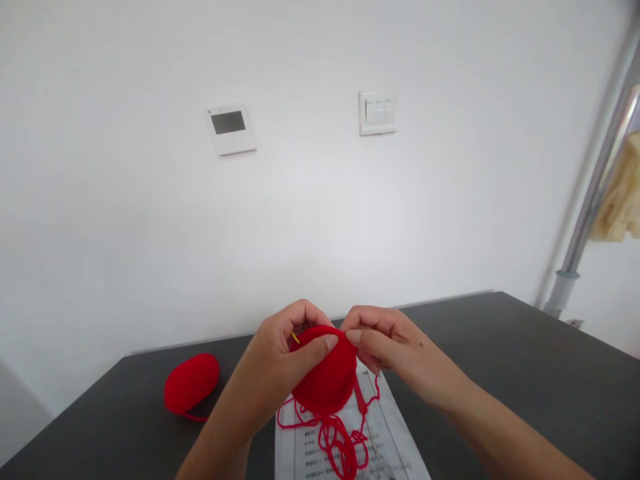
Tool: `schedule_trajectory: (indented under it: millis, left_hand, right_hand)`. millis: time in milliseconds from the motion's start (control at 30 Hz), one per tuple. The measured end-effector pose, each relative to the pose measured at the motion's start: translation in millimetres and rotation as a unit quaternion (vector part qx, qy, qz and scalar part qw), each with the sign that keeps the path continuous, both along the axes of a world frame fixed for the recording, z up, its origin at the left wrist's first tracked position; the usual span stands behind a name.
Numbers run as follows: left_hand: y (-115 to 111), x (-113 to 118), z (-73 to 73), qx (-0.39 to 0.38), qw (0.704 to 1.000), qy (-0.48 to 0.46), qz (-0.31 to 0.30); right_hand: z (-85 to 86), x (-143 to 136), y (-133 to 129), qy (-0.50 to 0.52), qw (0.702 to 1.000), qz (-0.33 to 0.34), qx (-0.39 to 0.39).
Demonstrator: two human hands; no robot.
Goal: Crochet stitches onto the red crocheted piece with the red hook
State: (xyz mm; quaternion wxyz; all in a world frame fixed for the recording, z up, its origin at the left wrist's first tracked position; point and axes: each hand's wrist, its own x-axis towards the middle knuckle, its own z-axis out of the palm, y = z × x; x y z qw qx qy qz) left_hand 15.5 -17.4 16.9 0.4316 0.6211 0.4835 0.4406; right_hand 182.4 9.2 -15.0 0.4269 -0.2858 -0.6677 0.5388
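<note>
A rounded red crocheted piece [327, 380] is held up over the table between my two hands. My left hand [295, 347] is closed on its left and upper side, the thumb pressed across its front and the fingers behind it. A small yellow strip [295, 338], perhaps a stitch marker, shows by the left fingers. My right hand [383, 339] pinches the piece's upper right edge between thumb and fingertips. Under the right hand a slim red handle-like shape [359, 398] points downward; what it belongs to is hidden. Loose red yarn [340, 443] lies tangled below.
A printed sheet [310, 460] lies under the yarn on the dark table [480, 373]. To the left rests a red yarn ball [193, 383]. The white wall behind carries a thermostat-like panel [233, 130] and a switch [379, 113]. A metal pole [595, 193] stands at right.
</note>
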Motion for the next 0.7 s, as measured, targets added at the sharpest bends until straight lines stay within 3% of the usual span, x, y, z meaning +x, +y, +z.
schedule_trajectory:
  millis: [700]
  left_hand:
    - [-0.7, -0.5, -1.5, -0.007, 1.000, -0.009, -0.006]
  right_hand:
    - [-3.7, 0.0, 3.0, 0.040, 0.999, 0.016, -0.031]
